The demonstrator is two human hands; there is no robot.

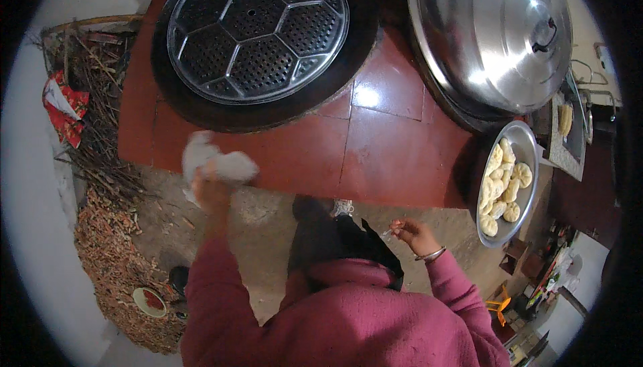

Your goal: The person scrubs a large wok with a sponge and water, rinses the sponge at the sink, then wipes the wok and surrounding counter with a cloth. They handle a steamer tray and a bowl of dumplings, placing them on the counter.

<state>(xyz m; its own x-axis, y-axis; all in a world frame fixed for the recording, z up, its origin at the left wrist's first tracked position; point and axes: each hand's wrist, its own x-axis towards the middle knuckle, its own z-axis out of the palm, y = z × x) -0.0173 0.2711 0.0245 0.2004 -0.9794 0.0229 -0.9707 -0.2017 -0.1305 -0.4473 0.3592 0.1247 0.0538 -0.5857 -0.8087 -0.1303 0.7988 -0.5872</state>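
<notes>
My left hand (208, 188) grips a white cloth (213, 163), blurred, at the front left edge of a stove top of red tiles (301, 161). A round perforated metal steamer plate (258, 40) rests above it, over a large dark wok (226, 118) set into the tiles. Away from the stove's front edge, my right hand (416, 236) is raised over the floor, a metal bangle (431, 254) around its wrist. Its fingertips pinch a small pale thing (388, 232), too small to name.
A large domed steel lid (482, 35) with a black handle covers the right side. Below it, a metal basin (525, 206) holds several pale buns (497, 188). On the left lie sticks (100, 75), a heap of corncobs (110, 256) and a bowl (149, 301) with red contents.
</notes>
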